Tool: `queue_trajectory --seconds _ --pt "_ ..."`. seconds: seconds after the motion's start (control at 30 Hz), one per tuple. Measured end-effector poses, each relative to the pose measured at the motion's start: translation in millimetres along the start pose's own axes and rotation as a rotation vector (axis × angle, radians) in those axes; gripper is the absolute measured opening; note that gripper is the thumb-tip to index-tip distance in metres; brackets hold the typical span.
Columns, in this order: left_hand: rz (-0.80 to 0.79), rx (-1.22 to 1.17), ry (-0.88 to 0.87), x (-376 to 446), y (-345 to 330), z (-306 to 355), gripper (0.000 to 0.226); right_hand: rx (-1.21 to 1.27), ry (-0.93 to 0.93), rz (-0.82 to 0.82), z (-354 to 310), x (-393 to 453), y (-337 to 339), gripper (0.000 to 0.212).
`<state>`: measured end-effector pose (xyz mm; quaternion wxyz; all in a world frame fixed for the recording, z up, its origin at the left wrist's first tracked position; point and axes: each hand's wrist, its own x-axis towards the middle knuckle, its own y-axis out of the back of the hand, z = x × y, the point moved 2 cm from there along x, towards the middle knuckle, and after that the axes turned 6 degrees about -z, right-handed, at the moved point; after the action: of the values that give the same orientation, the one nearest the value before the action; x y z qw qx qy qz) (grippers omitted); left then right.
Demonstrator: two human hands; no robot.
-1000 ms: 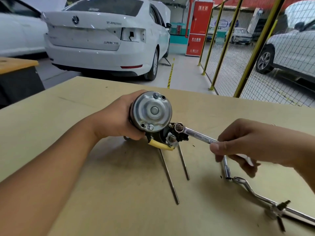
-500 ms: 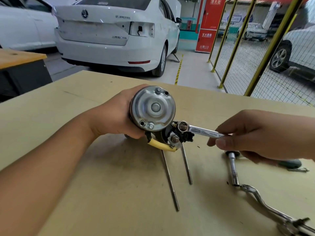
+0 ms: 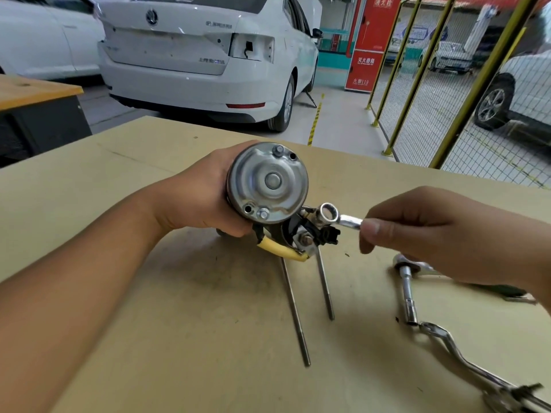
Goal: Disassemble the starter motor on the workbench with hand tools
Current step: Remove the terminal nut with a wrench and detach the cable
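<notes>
My left hand [image 3: 205, 195] grips the body of the starter motor [image 3: 268, 183], whose round silver end cap faces me above the wooden workbench [image 3: 149, 293]. A yellow cable [image 3: 280, 250] and a terminal stud [image 3: 305, 239] sit below the cap. My right hand [image 3: 441, 234] pinches the shaft of a ring spanner [image 3: 337, 216]; its ring end sits at an upper terminal beside the motor. Whether the ring is seated on a nut is hard to tell.
Two long through bolts [image 3: 298, 317] lie on the bench under the motor. A ratchet with extension [image 3: 407, 293] and a speed brace [image 3: 465, 359] lie at the right. A white car [image 3: 202, 55] and a yellow mesh fence [image 3: 441, 84] stand beyond the bench.
My right hand swung the spanner handle upward, from sloping down-right to nearly level. The ring end now shows empty, slightly above the terminal. The view shifted a little; my left hand kept its grip.
</notes>
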<state>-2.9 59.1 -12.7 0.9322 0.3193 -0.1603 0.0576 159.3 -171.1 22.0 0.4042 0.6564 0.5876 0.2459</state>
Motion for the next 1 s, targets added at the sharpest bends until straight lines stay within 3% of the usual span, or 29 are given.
queue_trajectory --seconds 0.07,0.2,0.33,0.5,0.73,1.0 --pt "0.005 0.0 0.007 0 0 2 0.075 0.083 0.013 -0.017 -4 -4 0 0.054" --pt "0.017 0.036 -0.002 0 0 0 0.086 -0.021 0.003 -0.058 -9 -1 -8 0.05" --pt "0.015 0.015 -0.005 0 -1 1 0.078 -0.062 -0.04 -0.089 -14 0 -13 0.041" --pt "0.036 0.048 -0.003 -1 0 -5 0.093 -0.015 -0.159 -0.097 -17 1 -22 0.037" --pt "0.047 0.041 0.036 -1 -1 -7 0.077 0.209 -0.295 -0.191 -15 1 -30 0.038" --pt "0.044 0.047 0.042 -1 -1 -5 0.076 0.23 -0.257 -0.165 -14 4 -28 0.042"
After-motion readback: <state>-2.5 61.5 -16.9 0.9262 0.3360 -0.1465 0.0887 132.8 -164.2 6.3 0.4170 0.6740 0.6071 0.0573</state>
